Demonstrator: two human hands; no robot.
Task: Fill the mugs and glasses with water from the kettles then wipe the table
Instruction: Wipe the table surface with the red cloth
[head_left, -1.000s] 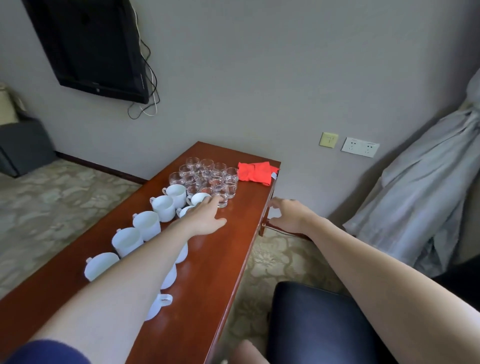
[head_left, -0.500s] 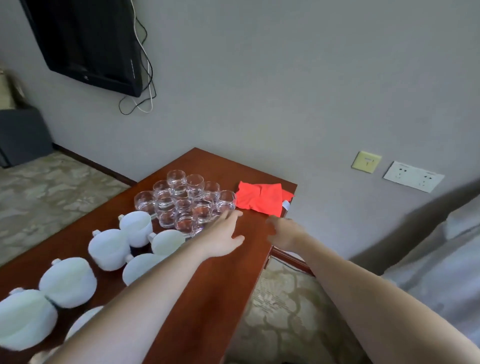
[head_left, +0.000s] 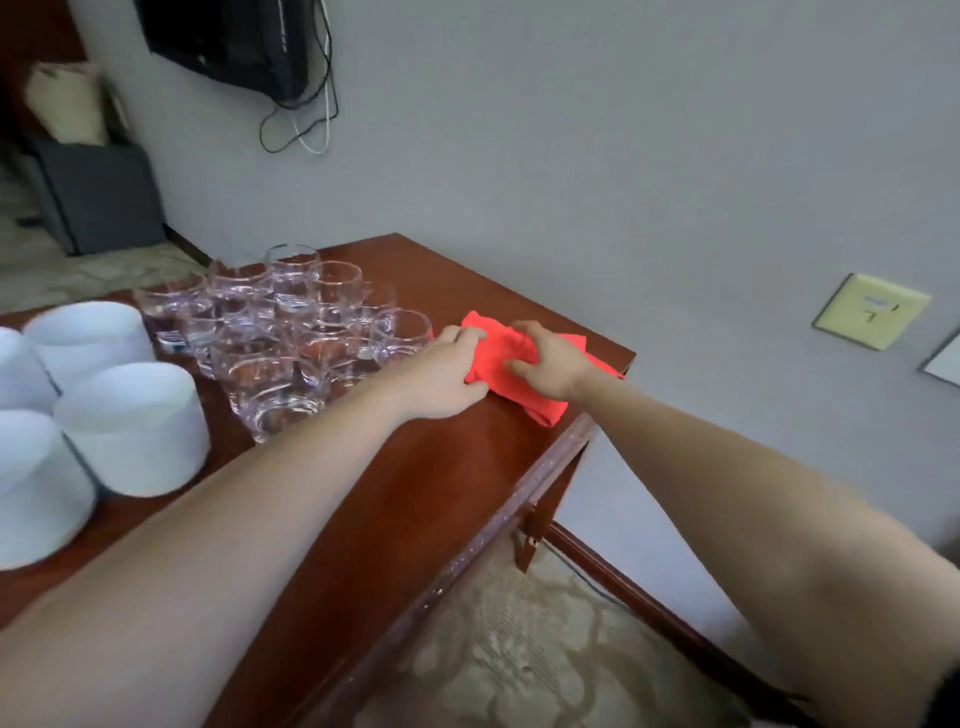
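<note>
While both bare arms reach forward from the bottom of the head view, the two hands meet on a red cloth (head_left: 496, 358) that lies on the far right corner of a counter (head_left: 415, 493). The left hand (head_left: 447, 376) has its fingers curled over the cloth's left edge. The right hand (head_left: 545, 358) sits on top, fingers bent and bunching the fabric under them. Part of the cloth reaches the counter's right edge.

That counter is long, of polished reddish-brown wood, with a pale speckled strip along its right rim. Just left of the left hand stands a tight cluster of clear glasses (head_left: 291, 332), packed rim to rim. Whether they hold water cannot be told through the blur. Further left, at the frame's edge, stand white mugs (head_left: 130, 426), also blurred and close together.

Behind the counter rises a plain grey wall (head_left: 571, 156). A dark television (head_left: 234, 41) hangs at the upper left, with black and white cables (head_left: 301, 119) looping below it. On the right of the wall sit a yellowish switch plate (head_left: 870, 312) and, cut by the frame, a white socket plate (head_left: 943, 358). Patterned beige carpet (head_left: 519, 649) covers the floor to the right of the counter. In the far left corner a grey seat (head_left: 98, 197) carries a pale cushion (head_left: 67, 104).
</note>
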